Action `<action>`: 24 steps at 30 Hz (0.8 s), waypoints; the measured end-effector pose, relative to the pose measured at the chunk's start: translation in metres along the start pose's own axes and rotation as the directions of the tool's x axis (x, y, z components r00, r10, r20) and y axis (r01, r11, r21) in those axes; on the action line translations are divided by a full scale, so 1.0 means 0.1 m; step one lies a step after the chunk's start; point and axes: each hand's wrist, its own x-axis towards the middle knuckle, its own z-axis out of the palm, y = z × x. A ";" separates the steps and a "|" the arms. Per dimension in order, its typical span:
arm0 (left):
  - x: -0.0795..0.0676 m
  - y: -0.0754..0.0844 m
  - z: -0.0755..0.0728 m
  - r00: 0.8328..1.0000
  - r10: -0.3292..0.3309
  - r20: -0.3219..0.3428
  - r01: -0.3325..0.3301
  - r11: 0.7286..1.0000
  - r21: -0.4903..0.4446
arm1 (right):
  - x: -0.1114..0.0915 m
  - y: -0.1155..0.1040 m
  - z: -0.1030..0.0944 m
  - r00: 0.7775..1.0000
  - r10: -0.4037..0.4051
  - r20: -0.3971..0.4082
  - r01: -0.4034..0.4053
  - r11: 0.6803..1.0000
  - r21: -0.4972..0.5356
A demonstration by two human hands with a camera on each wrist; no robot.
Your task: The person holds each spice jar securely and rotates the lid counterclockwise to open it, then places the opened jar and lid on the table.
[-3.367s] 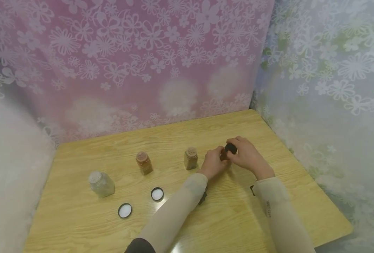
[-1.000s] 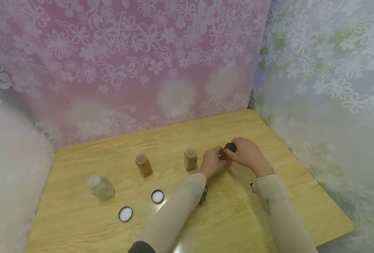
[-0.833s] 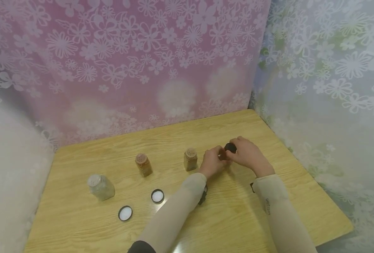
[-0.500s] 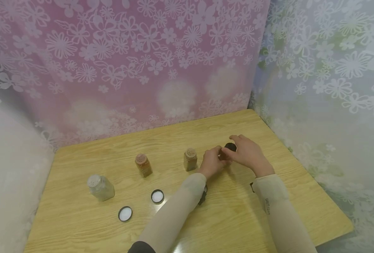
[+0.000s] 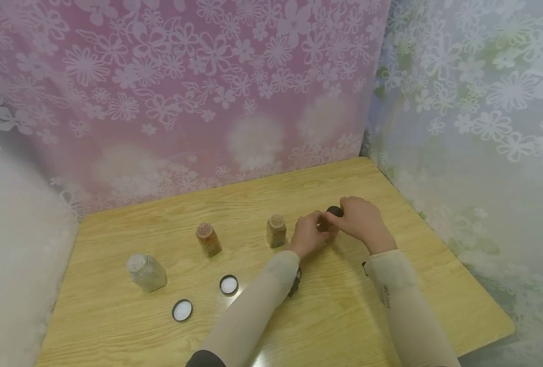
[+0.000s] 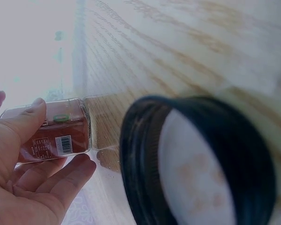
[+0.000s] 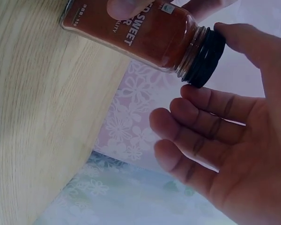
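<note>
My left hand (image 5: 309, 235) grips a square glass spice jar (image 6: 61, 126) of red powder around its body, thumb on one side and fingers on the other. The jar stands upright on the table and bears a printed label and a barcode. A black screw lid (image 7: 206, 58) sits on its neck. At that lid, my right hand (image 5: 362, 220) pinches the rim between thumb and index finger. Its remaining fingers (image 7: 196, 136) are loosely bent, apart from the jar. In the left wrist view, a loose black lid (image 6: 196, 159) with a white liner looms close to the camera.
Left of the hands stand three jars with perforated shaker tops: brownish (image 5: 277, 232), orange-red (image 5: 209, 239) and whitish (image 5: 146, 272). Two upturned black lids (image 5: 228, 285) lie nearer the front of the wooden table (image 5: 335, 316). Floral curtains (image 5: 225, 102) hang behind and beside it.
My right fingers loosened and lifted from the lid about half a second ago, and now they are back at its rim with the hand turned. My left hand keeps holding the jar in place.
</note>
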 end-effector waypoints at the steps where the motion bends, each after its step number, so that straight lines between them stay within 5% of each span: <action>1: 0.00 -0.01 -0.01 1.000 -0.001 -0.006 0.001 1.000 -0.004 | 0.01 0.00 0.00 1.000 -0.015 0.005 0.015 1.000 0.009; 12: -0.01 -0.03 -0.04 1.000 0.001 0.006 -0.001 1.000 -0.016 | 0.00 -0.01 0.04 0.997 -0.074 0.030 0.072 0.995 0.073; 24: 0.03 -0.02 0.02 1.000 -0.001 0.003 0.001 1.000 -0.005 | 0.04 -0.02 0.00 0.999 0.033 0.003 -0.033 0.998 -0.054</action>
